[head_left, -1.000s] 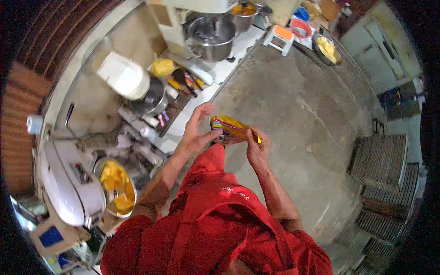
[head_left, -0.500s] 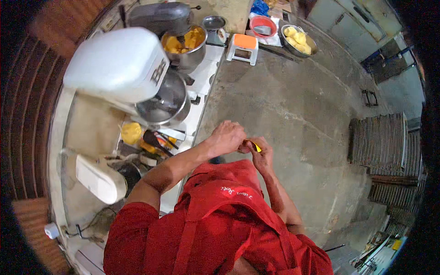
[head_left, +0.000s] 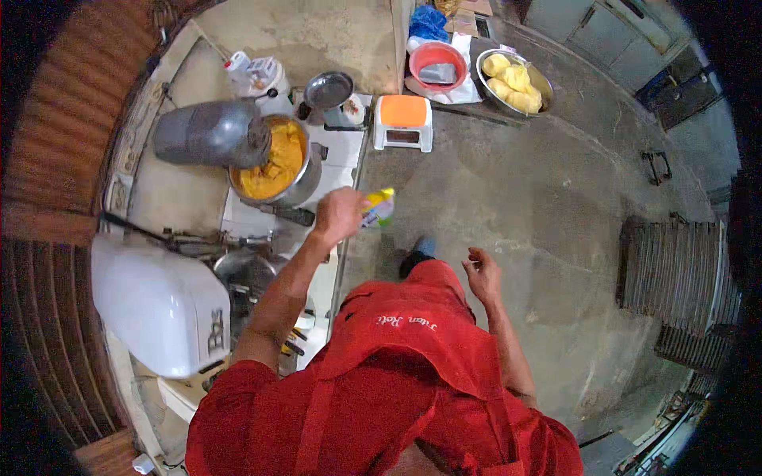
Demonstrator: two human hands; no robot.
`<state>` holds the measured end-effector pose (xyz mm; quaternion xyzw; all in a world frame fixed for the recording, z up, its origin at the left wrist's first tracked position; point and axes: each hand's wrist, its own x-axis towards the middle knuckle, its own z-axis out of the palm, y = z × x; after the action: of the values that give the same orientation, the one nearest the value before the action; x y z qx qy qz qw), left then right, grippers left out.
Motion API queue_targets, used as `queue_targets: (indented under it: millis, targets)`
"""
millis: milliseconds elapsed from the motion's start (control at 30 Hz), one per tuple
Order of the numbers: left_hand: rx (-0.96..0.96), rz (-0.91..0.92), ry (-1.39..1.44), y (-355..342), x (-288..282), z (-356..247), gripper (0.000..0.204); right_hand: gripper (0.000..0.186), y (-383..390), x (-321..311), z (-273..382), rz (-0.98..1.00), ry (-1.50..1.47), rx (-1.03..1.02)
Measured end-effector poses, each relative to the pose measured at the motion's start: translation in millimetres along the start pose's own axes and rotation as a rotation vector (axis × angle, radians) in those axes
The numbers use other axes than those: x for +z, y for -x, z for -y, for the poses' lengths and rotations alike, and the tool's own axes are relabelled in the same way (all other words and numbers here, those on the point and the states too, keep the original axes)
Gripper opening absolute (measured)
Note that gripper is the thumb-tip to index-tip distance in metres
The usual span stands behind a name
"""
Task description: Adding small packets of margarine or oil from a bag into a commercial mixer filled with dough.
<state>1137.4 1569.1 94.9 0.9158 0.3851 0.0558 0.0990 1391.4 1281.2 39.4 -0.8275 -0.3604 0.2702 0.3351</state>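
Observation:
My left hand (head_left: 340,216) is out in front at the counter's edge, closed on a small yellow packet (head_left: 379,208) with green and pale patches. The packet sticks out to the right of the fingers, over the floor. Lower down at my right side, my right hand (head_left: 482,274) hangs empty with its fingers loosely apart. Nearest beyond the left hand stands a steel mixing bowl (head_left: 305,184) of orange-yellow dough (head_left: 278,163), under a grey mixer head (head_left: 208,133).
A white mixer (head_left: 159,305) with a steel bowl (head_left: 244,274) stands on my left. Farther ahead are a weighing scale (head_left: 337,99), an orange-topped stool (head_left: 402,115), a red basin (head_left: 438,65) and a bowl of pale yellow dough pieces (head_left: 514,83). Stacked trays (head_left: 671,266) stand at right.
My hands have come apart. The left, holding the yellow packet, has moved forward and left; the right has dropped back, empty. I have moved forward, and the dough-filled bowl is closer.

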Motion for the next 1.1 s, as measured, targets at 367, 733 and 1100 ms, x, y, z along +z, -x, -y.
queue_targets:
  millis: [367,733,1100]
  targets:
    - [-0.454,-0.188,0.232,-324,20,217,0.037,0.032,-263,-37,16,0.084,0.082,0.061]
    - [-0.544,0.076,-0.153,-519,151,396,0.047,0.031,-436,-5,42,0.209,0.111,0.338]
    - [-0.647,0.295,-0.182,-543,192,441,0.048,0.032,-530,8,80,0.205,0.057,0.274]
